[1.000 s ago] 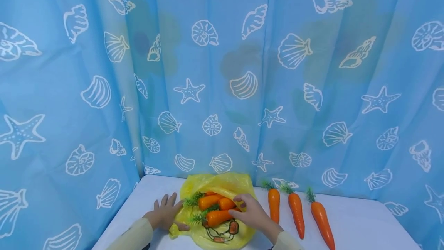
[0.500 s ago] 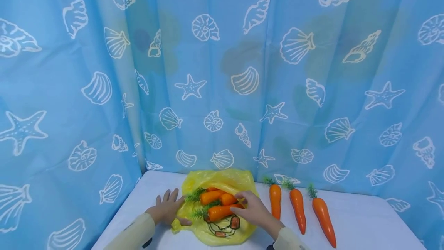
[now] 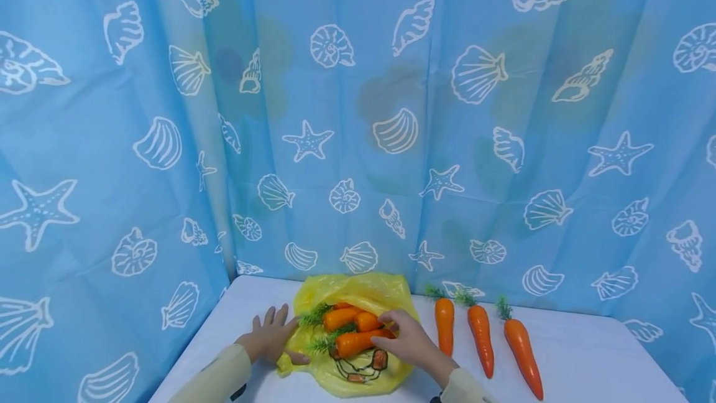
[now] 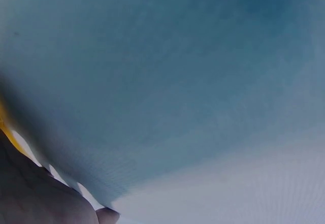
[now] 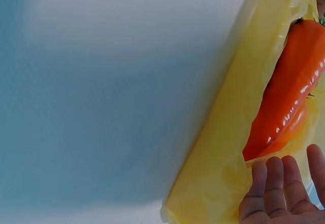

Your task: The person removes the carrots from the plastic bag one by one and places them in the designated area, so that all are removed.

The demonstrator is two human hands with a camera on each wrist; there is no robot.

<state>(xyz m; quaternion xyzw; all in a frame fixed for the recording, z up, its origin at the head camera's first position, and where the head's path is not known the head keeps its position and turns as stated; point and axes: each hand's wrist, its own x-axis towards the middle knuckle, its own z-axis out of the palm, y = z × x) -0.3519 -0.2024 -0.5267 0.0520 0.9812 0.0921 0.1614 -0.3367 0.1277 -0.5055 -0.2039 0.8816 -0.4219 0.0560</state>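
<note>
A yellow plastic bag (image 3: 321, 373) lies on the table with several orange toy carrots (image 3: 351, 344) at its opening, their green tops facing left. My left hand (image 3: 270, 336) lies at the bag's left edge with its fingers spread; part of it shows dark in the left wrist view's lower corner. My right hand (image 3: 411, 342) is over the right side of the bag, with fingers and thumb at the tips of the carrots. In the right wrist view its fingers (image 5: 274, 183) stretch out, gently bent, below a carrot (image 5: 287, 89) in the bag.
Three more carrots lie apart to the right of the bag: one nearest (image 3: 444, 326), one in the middle (image 3: 480, 341) and one farthest right (image 3: 523, 356). They rest on the white table (image 3: 593, 353). A blue shell-print curtain (image 3: 358, 142) rises behind and at the left.
The head view has shifted slightly, so the table sits a little higher and to the right. Both hands stay at the bag, and the three loose carrots have not moved.
</note>
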